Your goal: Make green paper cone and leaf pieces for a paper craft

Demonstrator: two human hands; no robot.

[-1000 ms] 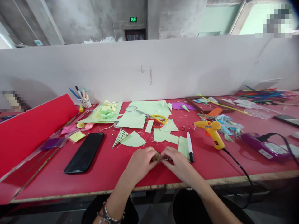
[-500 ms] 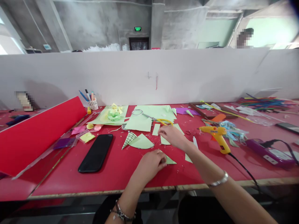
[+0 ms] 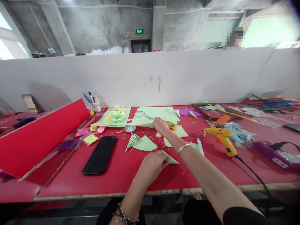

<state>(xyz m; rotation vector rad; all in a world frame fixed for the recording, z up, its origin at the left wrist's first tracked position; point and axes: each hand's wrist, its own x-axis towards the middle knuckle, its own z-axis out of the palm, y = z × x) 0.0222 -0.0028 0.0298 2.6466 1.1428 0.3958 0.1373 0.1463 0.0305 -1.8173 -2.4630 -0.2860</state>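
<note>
My left hand (image 3: 153,164) rests low over the red table, its fingers closed on a small pointed piece of green paper (image 3: 172,159). Farther forward, my right hand (image 3: 161,125) has its fingers bent at the front edge of a larger green paper sheet (image 3: 165,111); its fingertips are partly hidden. Beside that hand are yellow-handled scissors (image 3: 172,125), with a thin round ring (image 3: 140,114) near the blades. A cut green paper fan (image 3: 145,143) and a checked paper cone (image 3: 132,142) lie left of centre. More green offcuts (image 3: 181,131) are under and beside my right forearm.
A black phone (image 3: 99,155) lies at left, near a slanted red board (image 3: 47,134) and a cup of pens (image 3: 95,106). At right are a yellow glue gun (image 3: 221,136), a white pen-like stick (image 3: 201,147) and a purple power strip (image 3: 276,154). A white partition (image 3: 117,78) stands behind.
My right hand has moved forward and left, and the front green sheet has shifted back, showing a round tin-like thing. My left hand stays on its paper piece.
</note>
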